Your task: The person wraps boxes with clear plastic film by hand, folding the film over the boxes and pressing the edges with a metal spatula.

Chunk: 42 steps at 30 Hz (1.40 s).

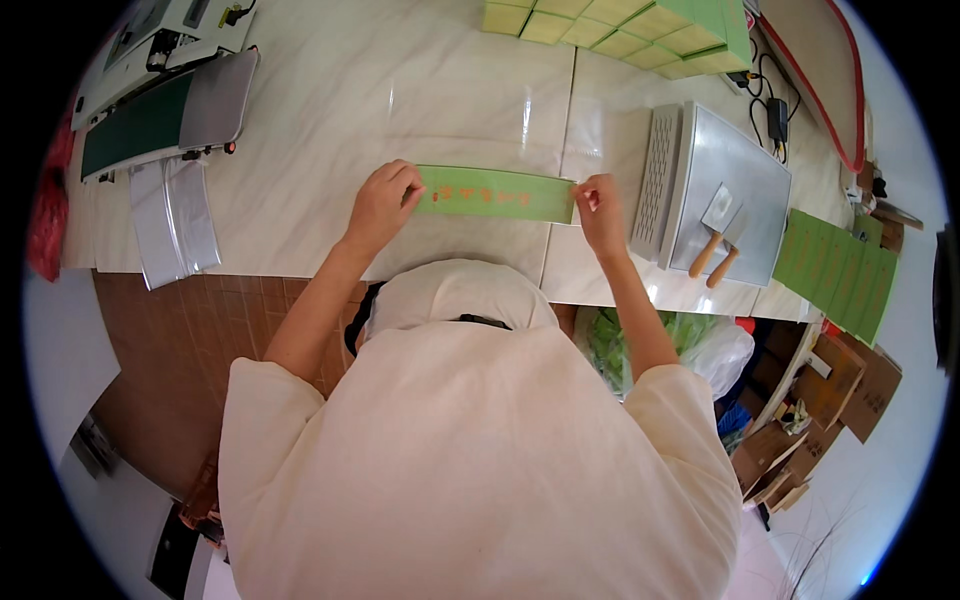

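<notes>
A long, narrow green box [491, 196] with orange writing on its face lies crosswise in front of me on the marble-patterned table [315, 112]. Clear film seems to cover it, with a bit showing at its right end. My left hand [386, 202] grips the box's left end between thumb and fingers. At the opposite end, my right hand [600, 214] has thumb and forefinger pinched at the corner; whether they hold the film or the box itself I cannot tell. To the right, two scrapers with wooden handles [705, 255] rest on a metal-topped device [739, 172].
Several green boxes [622, 34] are stacked at the back right, and more green boxes [836, 270] lie at the right edge. A machine with a dark green belt [135, 124] stands at the left, beside clear plastic sleeves [174, 217]. Black cables [776, 116] lie behind the metal-topped device.
</notes>
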Tool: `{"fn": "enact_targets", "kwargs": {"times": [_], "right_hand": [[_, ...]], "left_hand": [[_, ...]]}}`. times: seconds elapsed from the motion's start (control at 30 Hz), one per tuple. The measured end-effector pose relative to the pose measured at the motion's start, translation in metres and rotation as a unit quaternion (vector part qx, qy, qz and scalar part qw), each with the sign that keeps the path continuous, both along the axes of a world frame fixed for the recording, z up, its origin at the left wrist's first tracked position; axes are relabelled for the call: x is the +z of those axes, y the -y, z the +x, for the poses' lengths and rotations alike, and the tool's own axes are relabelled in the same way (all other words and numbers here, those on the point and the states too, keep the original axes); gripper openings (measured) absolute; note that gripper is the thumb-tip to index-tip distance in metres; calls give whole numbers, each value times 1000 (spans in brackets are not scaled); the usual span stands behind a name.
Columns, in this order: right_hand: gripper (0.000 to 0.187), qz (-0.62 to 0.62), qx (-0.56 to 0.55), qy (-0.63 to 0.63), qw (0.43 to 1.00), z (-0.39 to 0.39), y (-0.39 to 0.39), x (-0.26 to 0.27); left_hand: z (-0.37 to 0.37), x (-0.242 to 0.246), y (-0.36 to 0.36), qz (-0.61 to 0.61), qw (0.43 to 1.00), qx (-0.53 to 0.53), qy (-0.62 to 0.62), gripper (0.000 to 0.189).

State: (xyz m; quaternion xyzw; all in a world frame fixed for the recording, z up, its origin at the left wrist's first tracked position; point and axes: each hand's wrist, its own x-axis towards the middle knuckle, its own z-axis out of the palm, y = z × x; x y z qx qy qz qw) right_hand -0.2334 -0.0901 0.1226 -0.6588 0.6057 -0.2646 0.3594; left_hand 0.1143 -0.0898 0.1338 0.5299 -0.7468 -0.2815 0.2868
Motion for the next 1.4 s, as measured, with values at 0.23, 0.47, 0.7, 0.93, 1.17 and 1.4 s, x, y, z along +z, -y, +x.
{"fn": "enact_targets", "kwargs": {"times": [0.23, 0.47, 0.7, 0.93, 1.17, 1.4], "right_hand": [[35, -248, 161, -93, 951, 114, -21, 8], [47, -210, 187, -184, 942, 151, -25, 7], [42, -214, 141, -160, 953, 159, -23, 2], [36, -176, 106, -93, 974, 157, -21, 5], [37, -273, -235, -309, 880, -7, -5, 15], [35, -25, -404, -490, 772, -137, -29, 49]], "left_hand": [[-1, -1, 0, -2, 1000, 2, -8, 14], [-8, 4, -4, -38, 986, 108, 125, 26], [-5, 5, 6, 6, 989, -10, 149, 40], [-15, 8, 16, 30, 980, -3, 197, 36], [-13, 6, 12, 65, 978, 45, 191, 33], [-12, -2, 10, 72, 980, 62, 174, 31]]}}
